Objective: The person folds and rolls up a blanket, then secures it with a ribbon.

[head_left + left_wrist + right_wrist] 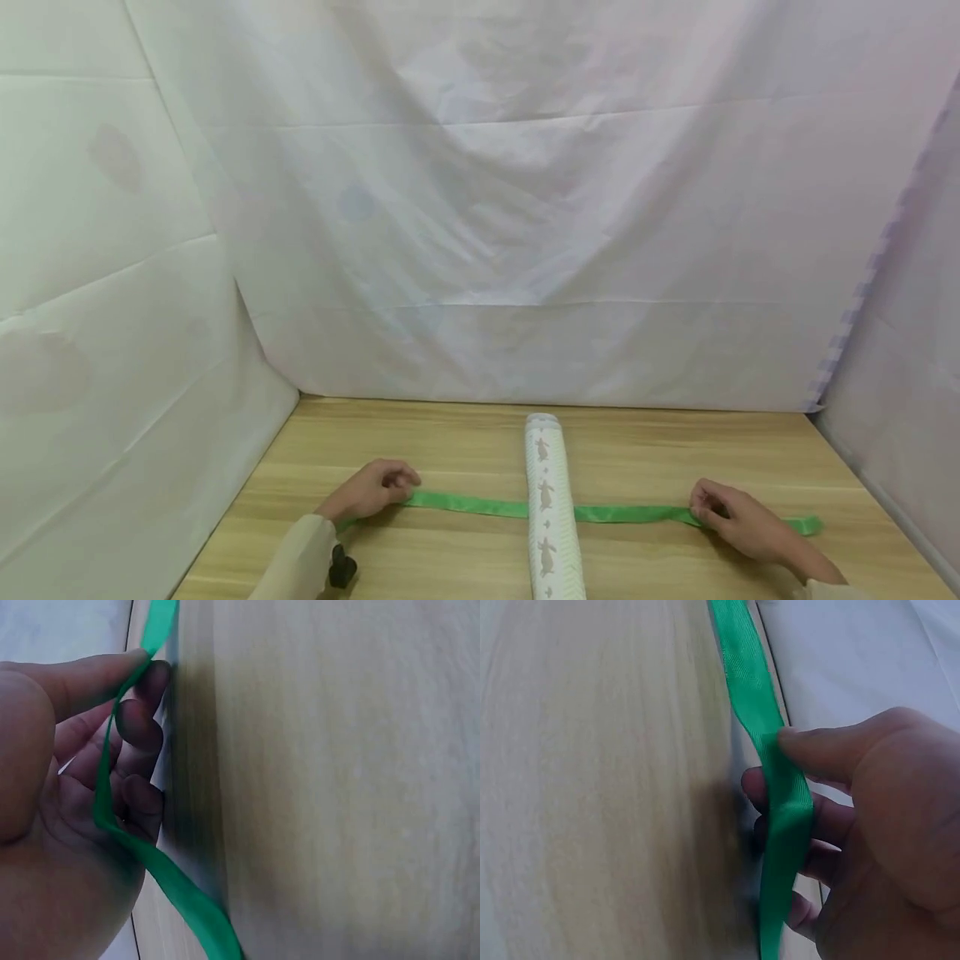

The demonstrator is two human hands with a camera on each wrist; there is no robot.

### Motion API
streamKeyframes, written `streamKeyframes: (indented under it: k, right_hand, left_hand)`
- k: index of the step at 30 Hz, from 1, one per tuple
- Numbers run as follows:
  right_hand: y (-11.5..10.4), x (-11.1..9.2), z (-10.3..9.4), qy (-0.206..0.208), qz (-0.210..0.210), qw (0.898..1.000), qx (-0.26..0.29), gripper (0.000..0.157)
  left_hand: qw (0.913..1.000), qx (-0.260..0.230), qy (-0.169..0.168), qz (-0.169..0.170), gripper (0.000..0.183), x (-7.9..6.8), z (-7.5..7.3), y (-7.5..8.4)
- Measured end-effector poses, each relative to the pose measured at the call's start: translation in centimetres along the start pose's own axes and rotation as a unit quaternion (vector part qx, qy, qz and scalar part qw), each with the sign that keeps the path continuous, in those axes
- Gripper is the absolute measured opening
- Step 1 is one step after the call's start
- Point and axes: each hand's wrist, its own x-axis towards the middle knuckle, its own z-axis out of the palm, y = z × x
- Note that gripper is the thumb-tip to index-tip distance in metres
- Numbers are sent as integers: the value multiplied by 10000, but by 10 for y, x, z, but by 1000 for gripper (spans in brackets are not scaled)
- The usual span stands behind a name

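A green ribbon (pixel 480 505) stretches left to right low over the table, out of sight where it meets a white roll (pixel 551 512) with brown animal figures and a pale zigzag pattern. On the left, my left hand (pixel 372 487) pinches the ribbon between thumb and fingertips. Its tail (pixel 187 904) runs back through the palm and down in the left wrist view. At the other side my right hand (pixel 738 518) pinches the ribbon (pixel 754 690) between thumb and index finger. The ribbon's free end (pixel 806 525) sticks out past that hand.
The wood-grain table (pixel 450 442) is bounded by a white sheet (pixel 540 350) at the back and by white sheets at both sides. A small black object (pixel 342 567) sits by the left sleeve (pixel 300 562).
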Motion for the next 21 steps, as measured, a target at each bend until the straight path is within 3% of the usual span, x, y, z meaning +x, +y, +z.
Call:
streamKeyframes:
  k: [6, 13, 17, 21]
  right_hand:
    - [-7, 0, -8, -211, -229, 9929, 1146, 7]
    - [-26, 1, -20, -518, -272, 9695, 2382, 14]
    - [-37, 3, -24, -593, -239, 9596, 2739, 17]
    - [-41, 6, -24, -258, -47, 9666, 2549, 16]
  left_hand:
    - [9999, -63, 50, 102, 15, 3, 1, -6]
    - [9993, -363, 56, 34, 17, 2, 1, -9]
    - [9985, -529, 99, -51, 19, 2, 0, -10]
    - [9973, -681, 192, -183, 20, 2, 0, -9]
